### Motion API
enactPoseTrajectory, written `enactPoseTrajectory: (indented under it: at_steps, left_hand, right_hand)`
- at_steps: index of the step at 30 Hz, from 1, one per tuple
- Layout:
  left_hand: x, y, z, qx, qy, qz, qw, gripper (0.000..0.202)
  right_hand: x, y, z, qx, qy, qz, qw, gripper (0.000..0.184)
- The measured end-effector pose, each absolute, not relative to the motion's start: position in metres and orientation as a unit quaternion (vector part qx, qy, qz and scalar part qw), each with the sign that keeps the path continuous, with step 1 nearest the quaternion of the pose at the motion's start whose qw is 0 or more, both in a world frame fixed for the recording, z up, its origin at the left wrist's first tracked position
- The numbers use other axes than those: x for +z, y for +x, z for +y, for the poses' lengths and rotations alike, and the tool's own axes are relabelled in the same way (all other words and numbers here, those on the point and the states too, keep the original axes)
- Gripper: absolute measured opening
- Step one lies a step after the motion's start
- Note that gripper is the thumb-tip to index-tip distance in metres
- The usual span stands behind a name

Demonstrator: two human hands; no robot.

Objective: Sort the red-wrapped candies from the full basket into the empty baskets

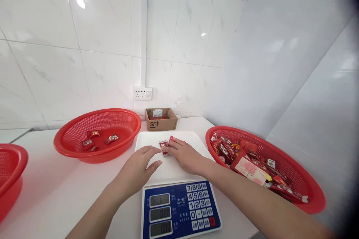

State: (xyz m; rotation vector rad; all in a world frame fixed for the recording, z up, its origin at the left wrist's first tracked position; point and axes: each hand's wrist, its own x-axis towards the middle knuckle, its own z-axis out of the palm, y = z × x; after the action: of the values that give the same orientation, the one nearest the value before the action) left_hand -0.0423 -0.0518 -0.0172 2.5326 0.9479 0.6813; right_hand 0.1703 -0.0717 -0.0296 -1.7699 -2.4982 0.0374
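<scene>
Small red wrapped candy packets lie on the white pan of a digital scale. My right hand lies over the pan from the right, its fingers stretched out and resting on the packets, partly covering them. Just left of the packets is my left hand, with thumb and fingers apart and nothing held between them. Whether its fingertips touch the nearest packet is hard to see. The scale's blue panel has three small displays and a keypad.
At right a red mesh basket holds many red packets and a pale card. Another red basket at left has several packets. A third basket shows at the left edge. Behind the scale stand a cardboard box and a clear bottle.
</scene>
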Motion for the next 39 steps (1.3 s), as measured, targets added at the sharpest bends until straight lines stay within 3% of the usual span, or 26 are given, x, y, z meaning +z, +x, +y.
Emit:
enactPoseTrajectory:
  at_steps: [32,39]
  left_hand:
    - [-0.022,-0.043,-0.050,0.206,0.904,0.339,0.159,0.035]
    - [-0.022,-0.045,-0.049,0.206,0.904,0.339,0.160,0.035]
  right_hand:
    - [-0.029,0.158,-0.059,-0.013,-0.622,-0.776,0.103,0.025]
    - [-0.035,0.157,-0.048,-0.033,-0.638,-0.754,0.154,0.014]
